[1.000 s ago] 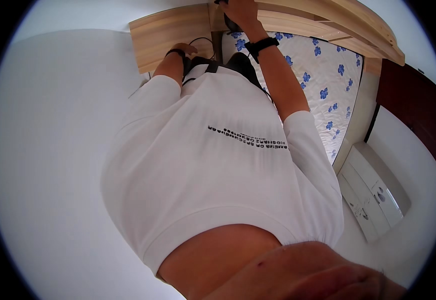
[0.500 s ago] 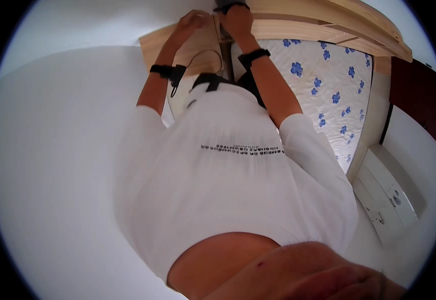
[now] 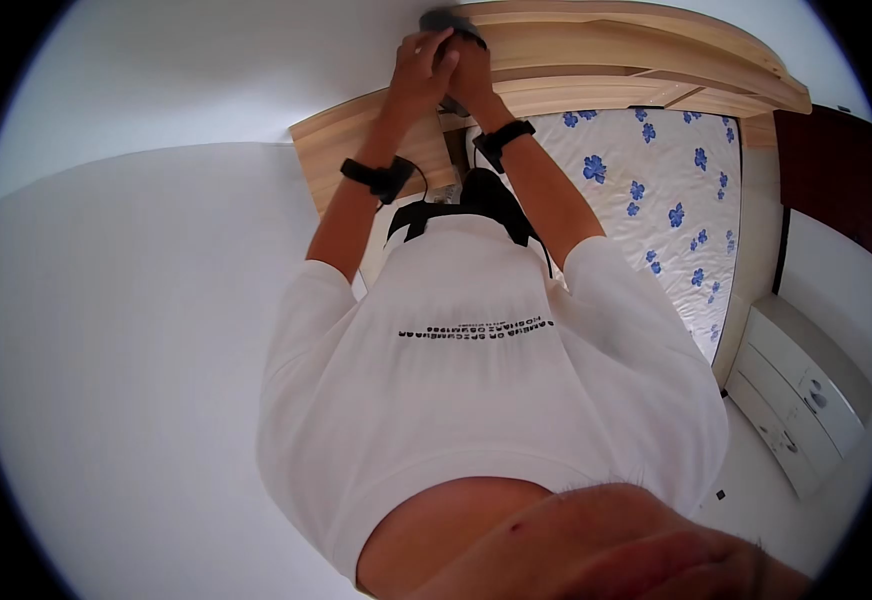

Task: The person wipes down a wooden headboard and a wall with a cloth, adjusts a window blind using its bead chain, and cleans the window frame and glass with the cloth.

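Nearest the camera, your white T-shirt point(image 3: 476, 400) fills the lower view, a black strap point(image 3: 426, 215) at its far edge. Beyond it, both forearms reach out, each with a black wristband. Your left hand point(image 3: 418, 68) and right hand point(image 3: 471, 70) meet, fingers closed around a small dark object point(image 3: 443, 20), touching the wooden bed frame point(image 3: 596, 50). The flowered mattress point(image 3: 646, 190) lies right.

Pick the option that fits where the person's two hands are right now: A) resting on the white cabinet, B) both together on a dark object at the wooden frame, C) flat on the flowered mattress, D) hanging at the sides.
B: the left hand and right hand meet around a dark object by the wooden frame.
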The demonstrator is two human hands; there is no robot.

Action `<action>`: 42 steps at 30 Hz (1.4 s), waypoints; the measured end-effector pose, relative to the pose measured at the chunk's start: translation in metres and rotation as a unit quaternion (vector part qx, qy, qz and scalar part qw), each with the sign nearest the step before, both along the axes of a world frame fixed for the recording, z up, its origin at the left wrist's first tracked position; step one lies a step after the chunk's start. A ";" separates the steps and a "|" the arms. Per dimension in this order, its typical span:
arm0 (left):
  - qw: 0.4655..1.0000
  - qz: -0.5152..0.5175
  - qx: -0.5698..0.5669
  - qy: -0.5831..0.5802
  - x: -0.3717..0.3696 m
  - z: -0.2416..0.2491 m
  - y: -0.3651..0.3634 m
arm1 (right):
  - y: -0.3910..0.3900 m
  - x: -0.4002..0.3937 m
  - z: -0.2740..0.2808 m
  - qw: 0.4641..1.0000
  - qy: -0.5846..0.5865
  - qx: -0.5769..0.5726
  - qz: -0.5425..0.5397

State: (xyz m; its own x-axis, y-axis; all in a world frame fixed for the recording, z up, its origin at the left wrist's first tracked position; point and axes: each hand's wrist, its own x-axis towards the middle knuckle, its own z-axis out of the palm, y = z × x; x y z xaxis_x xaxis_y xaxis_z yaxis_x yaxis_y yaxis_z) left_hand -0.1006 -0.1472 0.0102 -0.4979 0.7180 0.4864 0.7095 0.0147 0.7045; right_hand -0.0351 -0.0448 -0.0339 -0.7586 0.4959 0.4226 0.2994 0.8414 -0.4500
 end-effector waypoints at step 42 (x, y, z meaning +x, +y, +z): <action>0.604 -0.628 -0.358 -0.336 0.223 0.041 -0.053 | -0.207 0.399 0.035 0.615 0.505 -0.602 0.057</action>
